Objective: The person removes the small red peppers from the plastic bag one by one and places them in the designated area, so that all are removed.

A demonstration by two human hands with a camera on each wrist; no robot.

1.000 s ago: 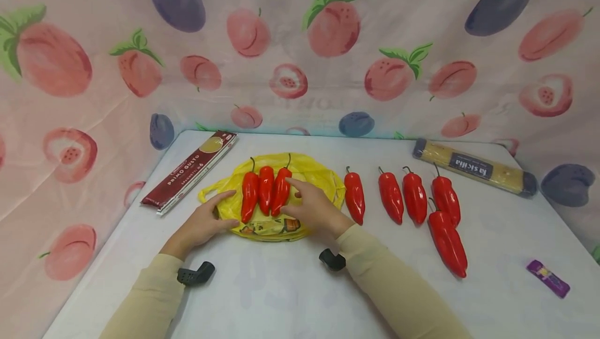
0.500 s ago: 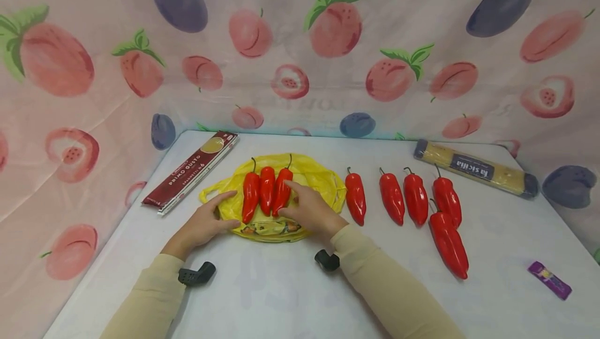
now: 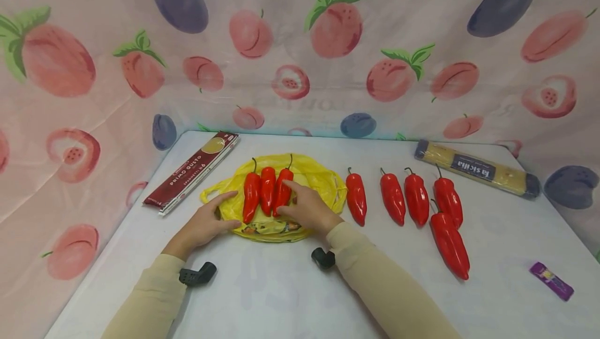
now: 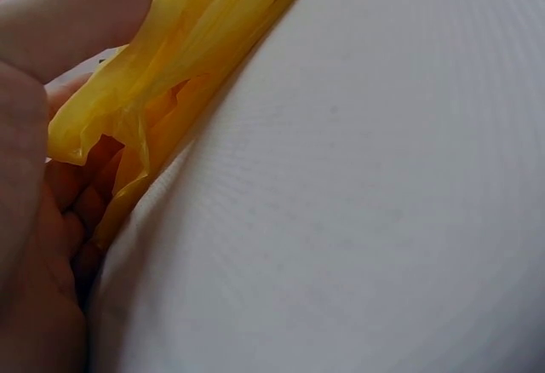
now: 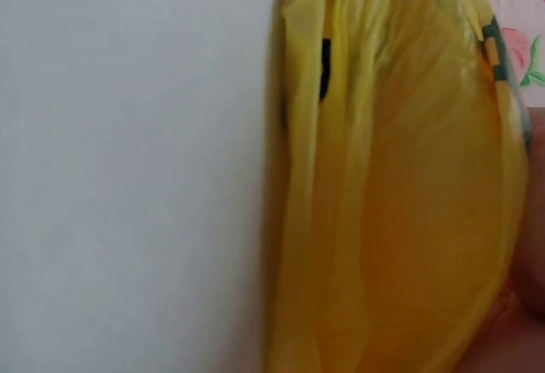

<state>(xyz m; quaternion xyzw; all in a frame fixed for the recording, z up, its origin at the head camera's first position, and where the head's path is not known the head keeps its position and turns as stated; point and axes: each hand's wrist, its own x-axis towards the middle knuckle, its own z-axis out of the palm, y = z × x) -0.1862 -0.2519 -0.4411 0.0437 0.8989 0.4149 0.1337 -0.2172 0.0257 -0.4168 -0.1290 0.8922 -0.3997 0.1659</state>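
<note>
Three red peppers lie side by side on a flattened yellow plastic bag (image 3: 319, 170): a left pepper (image 3: 251, 198), a middle one (image 3: 267, 188) and a right one (image 3: 284, 191). My right hand (image 3: 307, 209) is at the right pepper, index fingertip on its upper side and thumb by its lower end. At the bag's left edge is my left hand (image 3: 206, 224), thumb and index finger spread, the left pepper just beyond the fingertips. In the left wrist view, folds of the bag (image 4: 170, 75) show between thumb and fingers. The bag hides most of my right hand in the right wrist view.
Several more red peppers (image 3: 392, 198) lie on the white table (image 3: 262, 297) to the right. A dark red spaghetti packet (image 3: 189, 175) is at the back left, another pasta packet (image 3: 475, 167) at the back right. A small purple wrapper (image 3: 551, 280) lies at far right.
My right hand has shifted slightly left, bringing its thumb and index finger closer against the right pepper. The left hand and the peppers stay about where they were.
</note>
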